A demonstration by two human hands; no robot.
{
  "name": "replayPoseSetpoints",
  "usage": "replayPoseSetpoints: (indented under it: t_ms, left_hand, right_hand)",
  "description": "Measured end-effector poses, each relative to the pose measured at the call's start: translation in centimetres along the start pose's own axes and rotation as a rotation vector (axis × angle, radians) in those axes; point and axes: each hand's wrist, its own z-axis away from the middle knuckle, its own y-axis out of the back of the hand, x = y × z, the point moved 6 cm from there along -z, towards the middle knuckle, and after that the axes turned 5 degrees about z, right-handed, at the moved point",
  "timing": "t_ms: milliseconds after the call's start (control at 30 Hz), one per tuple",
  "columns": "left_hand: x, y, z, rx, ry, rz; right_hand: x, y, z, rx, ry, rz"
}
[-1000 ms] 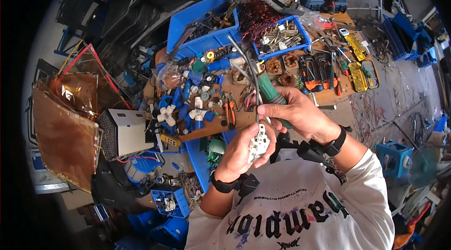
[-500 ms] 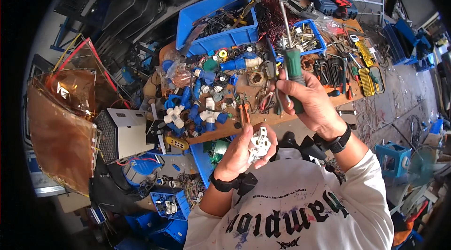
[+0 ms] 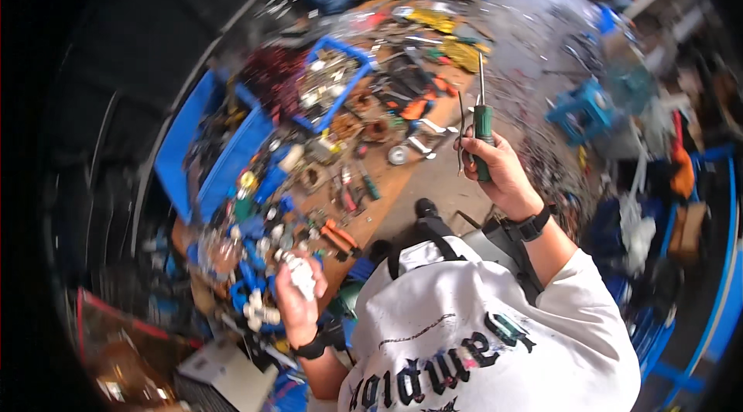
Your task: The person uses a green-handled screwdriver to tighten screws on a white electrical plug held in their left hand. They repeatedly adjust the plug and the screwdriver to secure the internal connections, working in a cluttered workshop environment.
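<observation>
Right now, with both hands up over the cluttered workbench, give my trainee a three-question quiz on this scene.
1. True or false: the right hand grips a green-handled screwdriver with its metal shaft pointing up.
2. What does the left hand hold? A) a small white plastic part B) orange pliers C) a blue bin
3. Fill in: each wrist wears a black ____.

Key: 1 true. 2 A. 3 band (the right one looks like a watch).
</observation>
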Motion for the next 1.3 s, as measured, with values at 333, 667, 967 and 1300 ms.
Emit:
replayPoseSetpoints:
  t_ms: [333, 667, 967, 1300]
  left_hand:
    - [-0.2, -1.4, -2.2, -0.08, 0.156, -0.065]
    - [1.6, -2.1, -1.3, -0.105, 0.032, -0.044]
    - [4.4, -4.0, 2.6, -0.326, 0.006, 0.258]
    - [7.3, -4.6, 6.6, -0.358, -0.226, 0.096]
  right_hand:
    - [7.9, 21.1, 7.3, 0.676, -0.084, -0.053]
    - [3.3, 26.0, 8.9, 0.917, 0.152, 0.137]
    - [1.4, 2.1, 8.2, 0.245, 0.238, 0.345]
    - [0.3, -15.7, 14.5, -0.56, 0.444, 0.962]
